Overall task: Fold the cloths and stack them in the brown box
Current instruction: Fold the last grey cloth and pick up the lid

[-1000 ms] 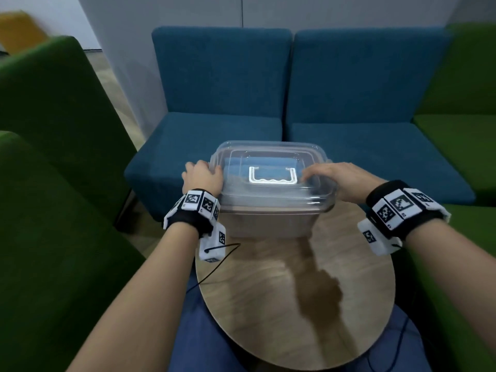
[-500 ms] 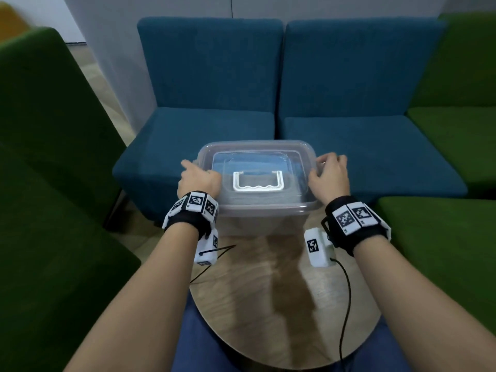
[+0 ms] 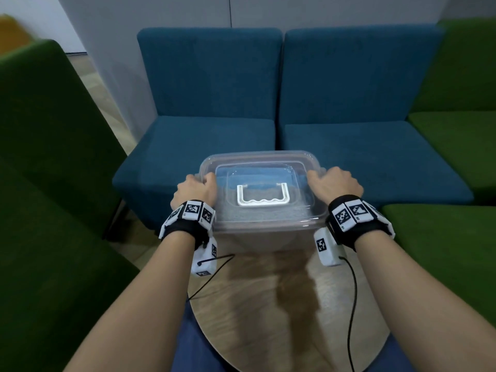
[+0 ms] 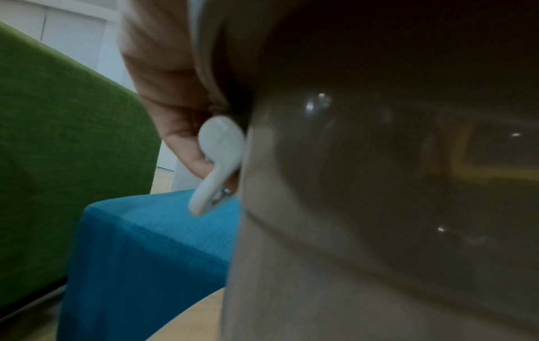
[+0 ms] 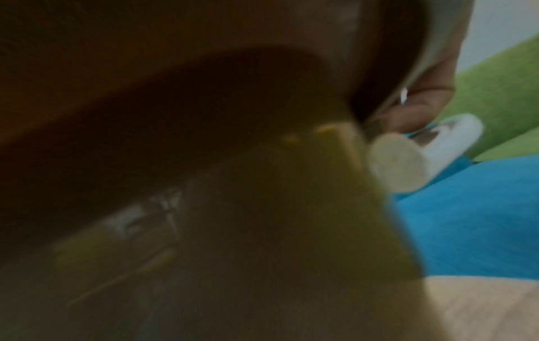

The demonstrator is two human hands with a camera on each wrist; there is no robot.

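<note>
The brown see-through box (image 3: 257,238) stands on the round wooden table (image 3: 281,318), closed by a clear lid (image 3: 268,213) with a white handle (image 3: 263,198). My left hand (image 3: 196,190) grips the lid's left edge. In the left wrist view its fingers (image 4: 181,129) curl round a white latch clip (image 4: 218,161) beside the box wall (image 4: 379,196). My right hand (image 3: 335,183) grips the right edge. In the right wrist view its fingers (image 5: 417,108) hold the white clip (image 5: 449,143) there, next to the box (image 5: 233,219). No cloth shows.
Two blue armchairs (image 3: 204,146) stand right behind the table. Green armchairs flank it on the left (image 3: 48,183) and right (image 3: 442,251). Cables (image 3: 351,304) run from the wrist cameras over the tabletop, whose near half is bare wood.
My right hand has slid off the top of the lid to its right edge and curled there. The left hand stays at the left edge. The head view has shifted slightly.
</note>
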